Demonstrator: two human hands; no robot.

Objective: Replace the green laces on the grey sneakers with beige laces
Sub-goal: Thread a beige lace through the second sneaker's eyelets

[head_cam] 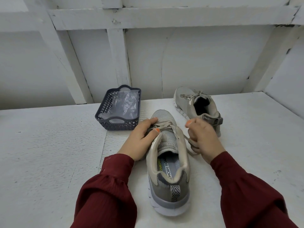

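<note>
The left hand [139, 139] clasped the near grey mesh sneaker [166, 190]. The right hand [204, 139] clenched its fingers [194, 124] round the loose beige lace [189, 142].

Grey mesh sneaker [164, 191]: centre of white table [49, 145].
Second grey sneaker [182, 97]: behind, right.
Dark lattice basket [115, 125]: behind-left, clear bag [123, 104] inside.

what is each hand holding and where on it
The right hand grips the beige lace by its loose ends, beside the near sneaker. The left hand holds that sneaker at its laced front, thumb on the lacing.
</note>
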